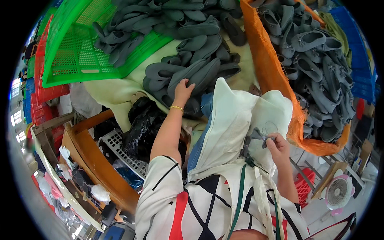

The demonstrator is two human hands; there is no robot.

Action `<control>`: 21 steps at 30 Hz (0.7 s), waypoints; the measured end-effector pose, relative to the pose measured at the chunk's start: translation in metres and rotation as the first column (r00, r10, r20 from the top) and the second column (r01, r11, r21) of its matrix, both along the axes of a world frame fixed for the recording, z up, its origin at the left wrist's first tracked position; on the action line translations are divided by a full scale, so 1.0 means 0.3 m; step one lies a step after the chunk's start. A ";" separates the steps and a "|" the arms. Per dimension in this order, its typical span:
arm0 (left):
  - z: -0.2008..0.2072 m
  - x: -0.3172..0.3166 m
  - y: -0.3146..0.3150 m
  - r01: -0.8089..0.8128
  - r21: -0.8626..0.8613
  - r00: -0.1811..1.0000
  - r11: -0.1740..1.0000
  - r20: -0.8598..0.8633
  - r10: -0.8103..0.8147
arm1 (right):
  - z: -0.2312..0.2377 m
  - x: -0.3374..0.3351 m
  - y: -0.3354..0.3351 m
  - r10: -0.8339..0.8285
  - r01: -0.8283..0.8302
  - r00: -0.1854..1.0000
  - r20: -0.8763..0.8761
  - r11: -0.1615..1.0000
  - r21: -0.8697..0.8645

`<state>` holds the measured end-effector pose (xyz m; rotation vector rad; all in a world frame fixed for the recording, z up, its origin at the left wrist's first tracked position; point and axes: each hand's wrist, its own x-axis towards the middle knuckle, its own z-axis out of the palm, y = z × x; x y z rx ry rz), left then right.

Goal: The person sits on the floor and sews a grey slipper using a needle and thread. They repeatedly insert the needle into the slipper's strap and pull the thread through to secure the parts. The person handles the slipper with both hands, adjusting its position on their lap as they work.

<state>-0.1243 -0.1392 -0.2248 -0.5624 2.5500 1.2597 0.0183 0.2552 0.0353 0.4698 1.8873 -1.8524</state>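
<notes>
our left hand (183, 90) rests with fingers spread on a grey shoe (192, 76) in the pile on the bench (116, 94). our right hand (277, 146) pinches a small grey bow (258, 134) by the white cloth (232, 120). both look soft and light; we'd take the shoe at its opening.

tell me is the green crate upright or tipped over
Tipped. The green crate lies tilted on its side with its open mouth facing the pile, and grey shoe uppers spill out of it onto the cream cloth.
</notes>
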 end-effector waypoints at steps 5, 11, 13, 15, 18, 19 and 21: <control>-0.026 -0.039 0.111 0.283 -0.005 0.942 0.959 0.191 -0.277 | 0.020 -0.015 -0.031 -0.005 0.005 0.999 0.049 1.000 0.012; 0.226 -0.064 0.161 0.293 0.242 0.933 0.925 -0.282 -0.222 | 0.014 0.009 -0.026 -0.004 0.005 1.000 0.023 1.000 -0.026; 0.417 -0.064 0.154 0.356 0.220 0.905 0.908 -0.322 -0.277 | 0.017 0.013 -0.021 -0.022 0.022 1.000 -0.017 0.999 -0.042; 0.641 -0.024 0.157 0.428 0.187 0.862 0.884 -0.379 -0.337 | 0.026 0.012 -0.024 -0.072 0.064 0.995 -0.076 0.993 -0.096; 0.951 0.102 0.170 0.659 -0.017 0.646 0.752 -0.501 -0.577 | 0.037 -0.006 -0.018 -0.211 0.175 0.967 -0.144 0.958 -0.227; 1.028 0.153 0.185 0.730 -0.126 0.538 0.671 -0.500 -0.679 | 0.038 -0.013 -0.014 -0.266 0.221 0.954 -0.139 0.937 -0.272; 1.122 0.279 0.203 0.816 -0.302 0.358 0.493 -0.406 -0.841 | 0.038 -0.017 -0.016 -0.354 0.290 0.925 -0.139 0.892 -0.346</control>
